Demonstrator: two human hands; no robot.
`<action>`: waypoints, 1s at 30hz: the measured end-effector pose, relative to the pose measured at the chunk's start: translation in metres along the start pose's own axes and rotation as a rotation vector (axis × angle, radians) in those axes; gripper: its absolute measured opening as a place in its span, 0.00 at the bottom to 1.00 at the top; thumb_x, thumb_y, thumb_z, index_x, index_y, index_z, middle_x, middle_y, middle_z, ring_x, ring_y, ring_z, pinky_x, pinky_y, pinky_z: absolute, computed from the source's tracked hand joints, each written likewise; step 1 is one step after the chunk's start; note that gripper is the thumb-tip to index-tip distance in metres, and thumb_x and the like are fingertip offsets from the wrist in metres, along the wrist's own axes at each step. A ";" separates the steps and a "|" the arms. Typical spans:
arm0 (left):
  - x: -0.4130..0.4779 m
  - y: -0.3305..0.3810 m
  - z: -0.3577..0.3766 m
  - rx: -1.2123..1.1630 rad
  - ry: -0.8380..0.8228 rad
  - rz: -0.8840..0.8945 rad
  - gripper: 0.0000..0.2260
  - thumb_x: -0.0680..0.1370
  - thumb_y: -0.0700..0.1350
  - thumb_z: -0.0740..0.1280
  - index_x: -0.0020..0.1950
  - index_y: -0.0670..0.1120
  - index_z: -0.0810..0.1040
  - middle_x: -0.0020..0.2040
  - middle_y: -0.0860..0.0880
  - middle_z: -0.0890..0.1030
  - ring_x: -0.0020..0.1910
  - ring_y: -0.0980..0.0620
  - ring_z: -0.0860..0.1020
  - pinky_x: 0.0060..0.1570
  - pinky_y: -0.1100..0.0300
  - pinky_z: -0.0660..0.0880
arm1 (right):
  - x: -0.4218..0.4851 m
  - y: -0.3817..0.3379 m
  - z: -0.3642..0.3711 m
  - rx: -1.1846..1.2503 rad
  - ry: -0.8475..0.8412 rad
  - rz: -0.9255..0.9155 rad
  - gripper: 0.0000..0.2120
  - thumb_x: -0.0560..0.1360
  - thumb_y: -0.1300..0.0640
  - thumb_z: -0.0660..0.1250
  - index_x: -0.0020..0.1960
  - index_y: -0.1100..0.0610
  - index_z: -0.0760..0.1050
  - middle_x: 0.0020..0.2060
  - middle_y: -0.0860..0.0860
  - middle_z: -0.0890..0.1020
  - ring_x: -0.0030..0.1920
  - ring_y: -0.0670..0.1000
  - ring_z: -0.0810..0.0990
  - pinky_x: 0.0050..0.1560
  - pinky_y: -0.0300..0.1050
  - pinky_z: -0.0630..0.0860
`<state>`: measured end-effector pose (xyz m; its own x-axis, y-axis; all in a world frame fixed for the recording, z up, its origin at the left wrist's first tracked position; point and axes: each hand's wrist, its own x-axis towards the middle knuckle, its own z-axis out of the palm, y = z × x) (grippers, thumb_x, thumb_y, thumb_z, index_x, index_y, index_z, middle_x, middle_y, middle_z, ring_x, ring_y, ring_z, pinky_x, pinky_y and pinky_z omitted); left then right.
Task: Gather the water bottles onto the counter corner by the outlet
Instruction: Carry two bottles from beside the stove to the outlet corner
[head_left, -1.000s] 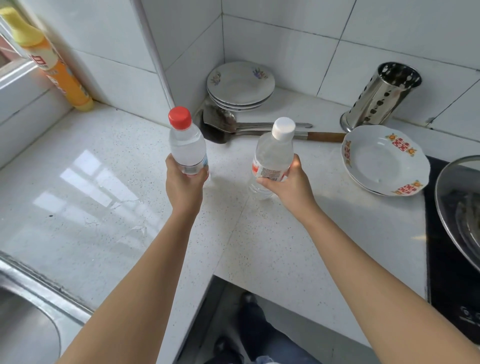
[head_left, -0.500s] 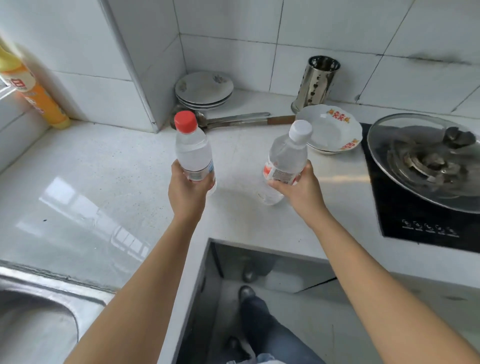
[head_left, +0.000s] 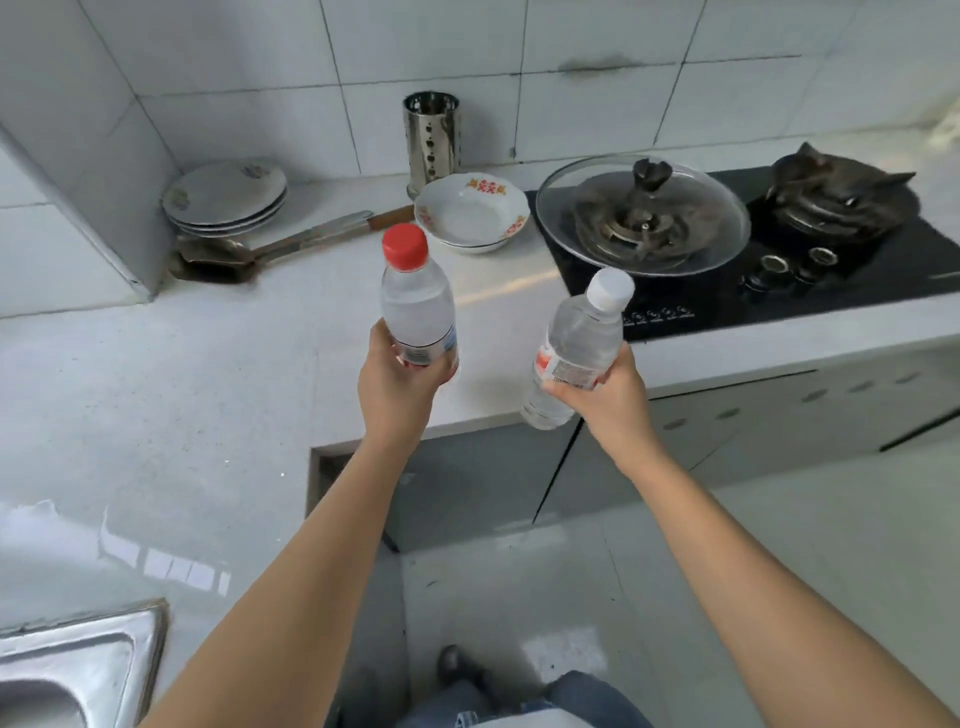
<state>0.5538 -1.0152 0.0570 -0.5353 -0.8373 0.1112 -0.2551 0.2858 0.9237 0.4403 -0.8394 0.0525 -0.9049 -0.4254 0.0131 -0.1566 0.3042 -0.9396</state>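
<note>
Red-capped bottle (head_left: 418, 306) upright, white-capped bottle (head_left: 582, 343) tilted

The left hand (head_left: 397, 387) hides the red-capped bottle's (head_left: 418, 306) base. The sink (head_left: 67, 670) is cut off at the picture's lower-left corner. Bottle labels are unreadable.

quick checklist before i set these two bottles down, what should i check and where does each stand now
1. Left hand grip on the red-capped bottle: ok, fingers wrap its lower half and it stands upright.
2. Right hand grip on the white-capped bottle: ok, but it tilts to the right.
3. Both caps on: ok.
4. Outlet corner in sight: cannot tell, no outlet shows in this view.
5. Bare counter below the left bottle: ok.
6. White-capped bottle's base over the counter: not ok, it hangs past the front edge, over the cabinets.
</note>
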 end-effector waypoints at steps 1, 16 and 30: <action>-0.005 0.005 0.011 -0.006 -0.030 0.017 0.22 0.68 0.48 0.73 0.57 0.48 0.68 0.40 0.67 0.72 0.38 0.81 0.70 0.30 0.76 0.69 | -0.005 0.006 -0.012 0.007 0.025 0.007 0.28 0.62 0.55 0.78 0.57 0.56 0.67 0.47 0.46 0.79 0.47 0.46 0.79 0.44 0.39 0.75; -0.128 0.076 0.169 -0.034 -0.504 0.151 0.21 0.68 0.49 0.73 0.57 0.53 0.68 0.41 0.68 0.73 0.40 0.70 0.73 0.37 0.70 0.69 | -0.115 0.083 -0.216 -0.019 0.491 0.233 0.28 0.61 0.56 0.77 0.54 0.47 0.66 0.43 0.38 0.77 0.43 0.38 0.77 0.39 0.33 0.71; -0.231 0.113 0.272 -0.018 -0.946 0.296 0.19 0.66 0.48 0.75 0.50 0.51 0.68 0.39 0.62 0.75 0.38 0.63 0.74 0.34 0.68 0.68 | -0.250 0.123 -0.294 0.034 0.994 0.425 0.30 0.61 0.55 0.78 0.57 0.48 0.65 0.44 0.35 0.75 0.44 0.35 0.75 0.38 0.31 0.69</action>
<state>0.4299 -0.6625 0.0359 -0.9999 -0.0142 0.0068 0.0004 0.4098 0.9122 0.5307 -0.4448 0.0342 -0.8012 0.5955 -0.0590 0.2429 0.2336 -0.9415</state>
